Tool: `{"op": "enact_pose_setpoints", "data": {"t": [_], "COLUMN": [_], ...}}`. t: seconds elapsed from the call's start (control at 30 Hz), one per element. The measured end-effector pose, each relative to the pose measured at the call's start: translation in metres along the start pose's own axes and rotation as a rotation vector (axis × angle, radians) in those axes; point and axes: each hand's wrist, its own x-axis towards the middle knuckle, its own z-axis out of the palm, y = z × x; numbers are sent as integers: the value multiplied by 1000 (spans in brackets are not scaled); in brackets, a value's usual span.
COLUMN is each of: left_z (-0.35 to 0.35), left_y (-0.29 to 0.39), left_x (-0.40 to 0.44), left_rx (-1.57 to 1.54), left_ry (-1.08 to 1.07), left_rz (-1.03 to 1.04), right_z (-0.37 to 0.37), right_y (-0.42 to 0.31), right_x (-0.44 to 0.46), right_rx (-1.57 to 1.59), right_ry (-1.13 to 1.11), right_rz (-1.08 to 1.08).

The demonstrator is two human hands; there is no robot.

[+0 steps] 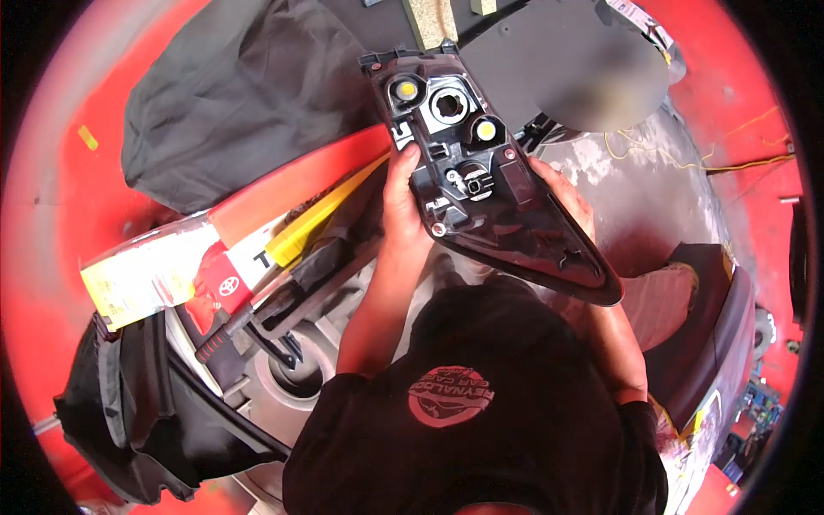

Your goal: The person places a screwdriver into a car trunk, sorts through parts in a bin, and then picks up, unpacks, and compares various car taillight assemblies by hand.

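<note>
A dark tail-lamp housing (506, 219) is held up in front of my chest, its back side with sockets and two yellow-centred round parts facing me. My left hand (408, 197) is closed on its left edge, the thumb on top and the other fingers hidden beneath. On the opposite edge my right hand (568, 196) grips the housing, with its fingers partly hidden by it. The housing's pointed end reaches toward the lower right, over my right forearm.
Black fabric (249, 103) lies at the upper left. Below it are a red-and-yellow package (146, 266) and a red box with a Toyota logo (227, 283). Black curved trim (146, 403) sits lower left. At the right are a worn grey panel (635, 189) and yellow wires (687, 163).
</note>
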Motion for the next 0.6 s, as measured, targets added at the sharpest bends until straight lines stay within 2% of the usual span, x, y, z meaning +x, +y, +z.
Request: {"op": "enact_pose_setpoints", "data": {"t": [0.1,0.17,0.27,0.37,0.47,0.6], "left_z": [-1,-3,0,9,12,26], "left_y": [1,1,4,8,8,5], "left_x": [1,1,4,1,3,0], "left_rx": [21,67,188,309,300,299], "left_ry": [-17,-29,-70,-44,-34,-31], "left_rz": [15,49,144,226,242,249], "right_z": [-7,-22,-46,-68,-74,-40], "right_y": [4,22,27,-4,-45,-65], "right_x": [-3,0,2,11,23,37], "right_rx": [127,22,221,110,-282,-478], "right_ry": [-10,15,237,309,107,3], "right_rz": [54,-35,110,190,28,-147]}}
